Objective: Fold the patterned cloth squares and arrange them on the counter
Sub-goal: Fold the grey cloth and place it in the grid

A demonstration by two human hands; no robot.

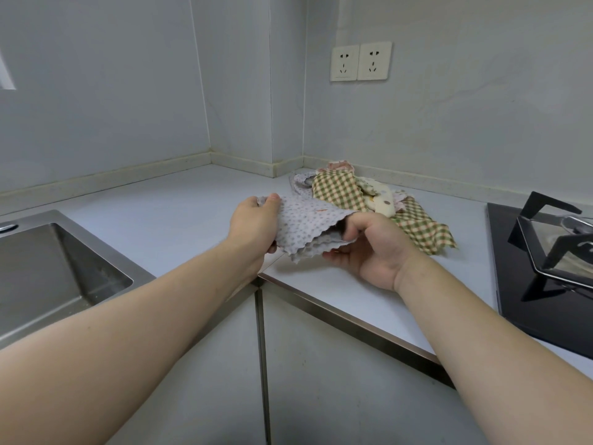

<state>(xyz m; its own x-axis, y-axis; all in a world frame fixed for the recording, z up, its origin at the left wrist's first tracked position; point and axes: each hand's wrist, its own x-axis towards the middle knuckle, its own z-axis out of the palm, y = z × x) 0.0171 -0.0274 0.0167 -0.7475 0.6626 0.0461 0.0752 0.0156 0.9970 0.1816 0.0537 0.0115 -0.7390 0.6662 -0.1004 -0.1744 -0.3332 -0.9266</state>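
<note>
Steel sink [48, 268] at left, black glass hob [542, 277] w/ angular pan support at right, two wall sockets [361, 62] above the corner. Pale counter [167, 213] between them. Pile of cloth squares [359, 194] lies crumpled in the back corner: green-cream check, cream printed bits, soft and wrinkled, edges zigzag-cut. Grey dotted cloth [305, 226] is held just above the counter, doubled over, in front of the pile. Left hand [256, 226] pinches its left edge, thumb on top; right hand [369, 248] grips the right side, fingers curled in the fold.
</note>
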